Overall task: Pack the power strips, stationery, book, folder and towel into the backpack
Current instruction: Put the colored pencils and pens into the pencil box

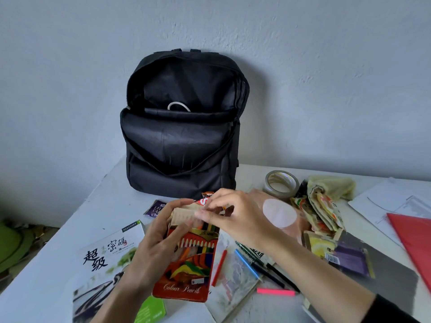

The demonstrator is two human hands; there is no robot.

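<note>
A black backpack [182, 127] stands open against the wall, a white cord loop [178, 106] showing inside. In front of it my left hand [154, 243] grips a red box of colour pencils [189, 266] by its left side. My right hand [233, 213] pinches the box's open top flap [184, 213]. A book with Chinese characters [109, 252] lies at the left under my left wrist. Loose pens and pencils [247, 264] lie to the right of the box. A red folder [412, 238] lies at the far right. A yellowish towel [331, 185] is bunched at the back right.
A roll of tape [282, 183] stands right of the backpack. Snack and tea packets [324, 217] are piled beside it, and a purple sachet [155, 208] lies near the backpack's base. White papers [382, 201] lie under the folder. The table's left edge [56, 231] drops to the floor.
</note>
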